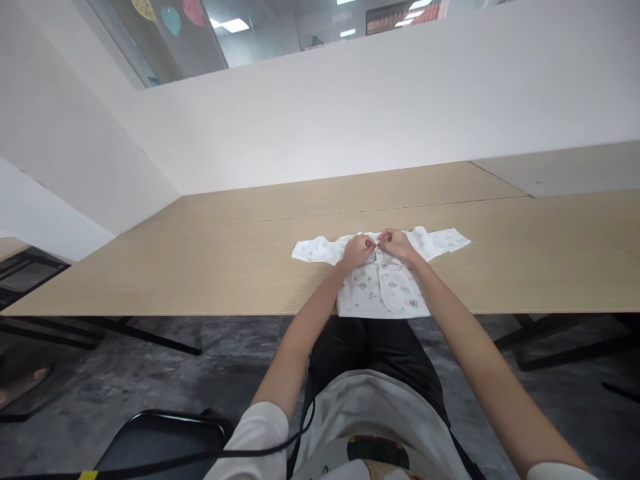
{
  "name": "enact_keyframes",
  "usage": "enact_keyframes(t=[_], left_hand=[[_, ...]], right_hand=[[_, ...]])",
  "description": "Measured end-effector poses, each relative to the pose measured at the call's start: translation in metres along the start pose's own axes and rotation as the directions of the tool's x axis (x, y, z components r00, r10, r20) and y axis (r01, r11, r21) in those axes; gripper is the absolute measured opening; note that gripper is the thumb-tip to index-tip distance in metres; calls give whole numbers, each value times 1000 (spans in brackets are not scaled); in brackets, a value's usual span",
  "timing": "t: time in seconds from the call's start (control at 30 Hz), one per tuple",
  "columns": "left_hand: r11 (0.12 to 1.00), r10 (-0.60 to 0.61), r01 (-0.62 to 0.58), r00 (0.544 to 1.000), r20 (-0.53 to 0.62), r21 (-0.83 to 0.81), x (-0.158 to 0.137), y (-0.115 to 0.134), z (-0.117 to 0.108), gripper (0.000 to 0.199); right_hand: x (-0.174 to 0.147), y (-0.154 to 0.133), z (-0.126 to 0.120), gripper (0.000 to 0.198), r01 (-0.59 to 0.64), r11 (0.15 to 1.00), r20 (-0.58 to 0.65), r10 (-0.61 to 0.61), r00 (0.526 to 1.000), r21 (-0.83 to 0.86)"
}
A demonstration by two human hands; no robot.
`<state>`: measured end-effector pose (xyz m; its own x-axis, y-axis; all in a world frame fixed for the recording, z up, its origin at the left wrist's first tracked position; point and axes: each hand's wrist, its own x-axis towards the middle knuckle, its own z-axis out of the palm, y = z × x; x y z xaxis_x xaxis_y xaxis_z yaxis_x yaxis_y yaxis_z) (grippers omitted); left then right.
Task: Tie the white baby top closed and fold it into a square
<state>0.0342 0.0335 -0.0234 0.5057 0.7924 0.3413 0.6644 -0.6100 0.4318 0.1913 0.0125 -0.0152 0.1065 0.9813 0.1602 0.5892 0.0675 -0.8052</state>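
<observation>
A small white baby shirt (361,294) with a sparse coloured print lies spread on the table, its sleeves stretched out to both sides. Its front opening runs down the middle, and the lower hem reaches the table's front edge. My left hand (359,250) is closed, thumb and fingers pinching the fabric at the top of the opening. Close beside it, my right hand (397,244) pinches the other side of the opening near the collar. The fingertips nearly meet, and any fastener between them is too small to make out.
The light wooden table (225,267) stretches to both sides and back to a white wall (350,127). A black chair (160,443) stands at lower left. A black cable (260,452) crosses near my left arm. Someone's foot (30,383) shows at far left.
</observation>
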Motion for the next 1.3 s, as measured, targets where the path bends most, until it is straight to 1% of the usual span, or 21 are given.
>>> enact_keyframes(t=[0.13,0.23,0.37,0.57,0.63,0.7,0.8,0.87,0.93,1.0,1.03,1.1,1.13,1.23,1.3], left_hand=[[999,25,-23,999,-44,41,-2,4,-2,12],[999,48,-47,997,-57,14,-3,5,-3,13],[997,72,-73,997,-36,-29,-2,3,-3,14],[991,-6,10,999,32,-134,-3,5,-8,20],[989,-17,26,998,66,-147,-4,6,-11,24],[990,-12,26,995,103,-138,-4,6,-15,28],[989,25,-4,990,139,-145,-5,5,-18,34],[986,57,-34,989,135,-166,-5,2,-19,40],[985,73,-52,990,124,-162,-3,-3,-18,45],[989,82,-65,989,123,-131,-1,-8,-16,48],[991,88,-75,989,123,-113,-1,-11,-14,48],[993,103,-95,987,121,-72,1,-15,-11,50],[994,105,-100,987,118,-47,1,-17,-10,51],[997,50,-55,994,96,52,0,-17,-11,47],[996,-29,24,997,65,80,-2,-14,-16,41]], right_hand=[[-3,-5,-1,23,-30,999,-22,30,999,14],[-4,-6,-2,28,-44,994,3,44,999,100],[-3,-5,-3,31,-77,983,43,71,997,167],[1,3,-4,37,-119,955,134,85,987,273],[3,8,-2,37,-135,950,142,98,985,281],[7,10,0,36,-139,963,126,112,986,230],[12,5,1,34,-110,993,107,106,989,33],[15,-3,0,32,-42,991,150,61,987,-127],[19,-13,-1,29,34,965,221,25,975,-260],[22,-21,0,28,85,933,267,12,964,-349],[24,-24,1,28,98,921,269,8,963,-378],[26,-28,5,28,106,906,242,-4,970,-410],[26,-29,7,28,96,906,210,-8,978,-412],[24,-26,12,33,37,935,32,-27,999,-353],[19,-21,13,35,23,960,-86,-49,995,-281]])
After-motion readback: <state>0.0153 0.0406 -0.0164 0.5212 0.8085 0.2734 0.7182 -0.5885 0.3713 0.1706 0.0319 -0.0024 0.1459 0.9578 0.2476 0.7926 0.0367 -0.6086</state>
